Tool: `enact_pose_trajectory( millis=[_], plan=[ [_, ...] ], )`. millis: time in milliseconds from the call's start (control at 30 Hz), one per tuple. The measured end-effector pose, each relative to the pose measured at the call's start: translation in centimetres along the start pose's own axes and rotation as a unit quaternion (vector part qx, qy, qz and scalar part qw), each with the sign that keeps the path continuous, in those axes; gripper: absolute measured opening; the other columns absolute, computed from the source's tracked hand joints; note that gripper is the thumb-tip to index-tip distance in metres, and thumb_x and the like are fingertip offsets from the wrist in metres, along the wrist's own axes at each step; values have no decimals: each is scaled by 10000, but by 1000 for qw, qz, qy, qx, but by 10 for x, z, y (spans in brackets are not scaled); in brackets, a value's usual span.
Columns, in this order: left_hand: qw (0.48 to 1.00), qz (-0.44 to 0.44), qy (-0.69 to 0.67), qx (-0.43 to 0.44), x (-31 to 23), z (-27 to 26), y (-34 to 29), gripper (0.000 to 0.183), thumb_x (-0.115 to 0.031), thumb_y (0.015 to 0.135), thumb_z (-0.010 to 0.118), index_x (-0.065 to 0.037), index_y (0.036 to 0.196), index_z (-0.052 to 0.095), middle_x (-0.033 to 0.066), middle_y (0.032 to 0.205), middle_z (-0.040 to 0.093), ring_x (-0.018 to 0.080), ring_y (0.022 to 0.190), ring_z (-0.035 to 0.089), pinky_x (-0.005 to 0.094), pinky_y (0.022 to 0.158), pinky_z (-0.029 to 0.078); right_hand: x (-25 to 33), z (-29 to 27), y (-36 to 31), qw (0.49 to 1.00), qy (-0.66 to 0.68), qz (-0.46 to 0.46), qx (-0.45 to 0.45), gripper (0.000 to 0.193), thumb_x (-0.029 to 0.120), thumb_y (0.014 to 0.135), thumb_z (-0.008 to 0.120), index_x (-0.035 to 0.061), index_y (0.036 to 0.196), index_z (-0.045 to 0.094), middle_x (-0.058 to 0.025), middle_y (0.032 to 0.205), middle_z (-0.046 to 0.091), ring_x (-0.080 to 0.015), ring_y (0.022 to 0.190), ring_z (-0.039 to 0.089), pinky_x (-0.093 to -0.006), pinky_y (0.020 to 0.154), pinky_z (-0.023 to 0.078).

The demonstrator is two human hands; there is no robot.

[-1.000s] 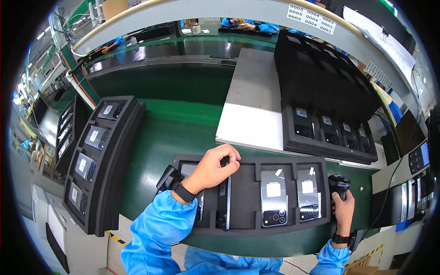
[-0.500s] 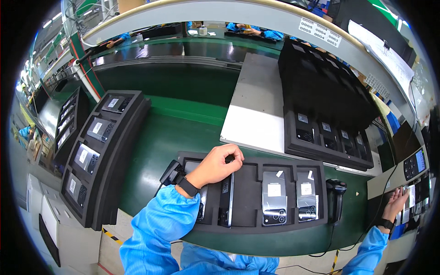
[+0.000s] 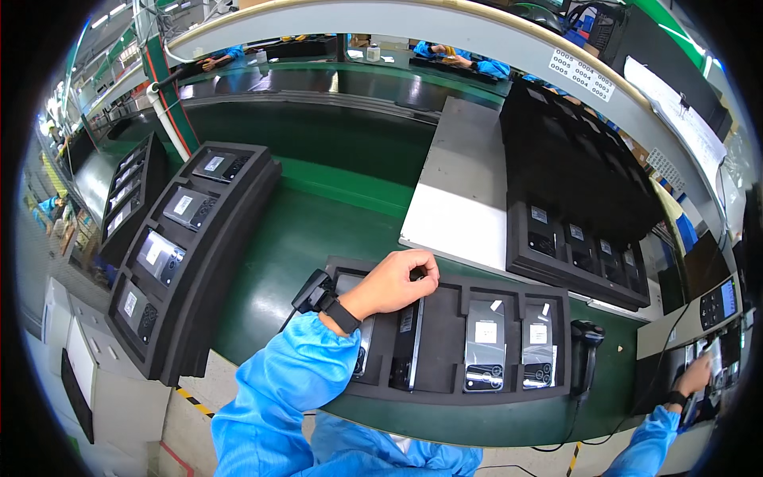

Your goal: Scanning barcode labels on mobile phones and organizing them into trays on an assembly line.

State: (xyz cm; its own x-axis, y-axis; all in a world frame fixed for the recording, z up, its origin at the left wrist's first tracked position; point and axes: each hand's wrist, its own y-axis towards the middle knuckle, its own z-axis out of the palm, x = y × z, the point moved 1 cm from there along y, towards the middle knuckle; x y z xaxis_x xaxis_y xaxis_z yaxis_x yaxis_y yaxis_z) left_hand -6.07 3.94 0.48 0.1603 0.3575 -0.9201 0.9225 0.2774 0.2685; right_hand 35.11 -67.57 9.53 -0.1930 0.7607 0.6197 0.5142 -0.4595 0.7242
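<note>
My left hand has its fingers curled over the far edge of a black foam tray; anything inside the fingers is hidden. Just below it, a phone leans on its long edge in a tray slot. Two more phones, a grey one and its neighbour, lie back-up with white labels in the right slots. Another phone is partly covered by my left forearm. At the far right, my right hand reaches beside a pale machine with a screen. Its fingers are blurred near a whitish object.
A black handheld scanner stands right of the tray. Stacked foam trays of phones rise at the left and back right, the latter on a white board. A shelf beam crosses above. Several people's hands show beyond.
The view has shifted slightly, moving the bench rightward in the picture. My right hand has gone from palm-up to turned over, a little lower beside the machine. My left hand stays over the tray.
</note>
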Motion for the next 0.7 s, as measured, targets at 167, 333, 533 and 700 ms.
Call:
enact_pose_trajectory(
  millis=[167,333,533,700],
  plan=[
    [1000,-18,8,12,1,-1,0,70,-69,872,648,-11,862,611,59,925,687,144,894,629,300,839,500,52,-15,-139,943,191,238,137,299,359,1024,592,106,902,694,39,638,542,-73,479,471,-240,403,341],
    [1000,-21,-16,12,3,1,1,75,-63,872,646,-14,843,598,62,921,682,140,904,625,302,855,492,227,-40,-299,768,289,174,544,226,241,1037,589,69,926,684,27,629,566,-39,472,504,-216,379,357],
    [999,-21,-35,-1,5,1,0,138,-67,882,650,-27,792,552,68,918,683,140,916,623,307,868,486,377,-49,-402,416,146,-32,897,288,257,1033,582,11,921,681,-44,679,662,-131,566,621,-279,538,488],
    [1000,-13,-23,-11,4,3,-2,201,-117,902,691,-34,794,544,76,927,681,159,919,626,319,871,487,415,-50,-436,403,121,-218,881,359,324,954,632,-7,826,688,-181,679,645,-330,575,624,-421,599,501]
  ],
)
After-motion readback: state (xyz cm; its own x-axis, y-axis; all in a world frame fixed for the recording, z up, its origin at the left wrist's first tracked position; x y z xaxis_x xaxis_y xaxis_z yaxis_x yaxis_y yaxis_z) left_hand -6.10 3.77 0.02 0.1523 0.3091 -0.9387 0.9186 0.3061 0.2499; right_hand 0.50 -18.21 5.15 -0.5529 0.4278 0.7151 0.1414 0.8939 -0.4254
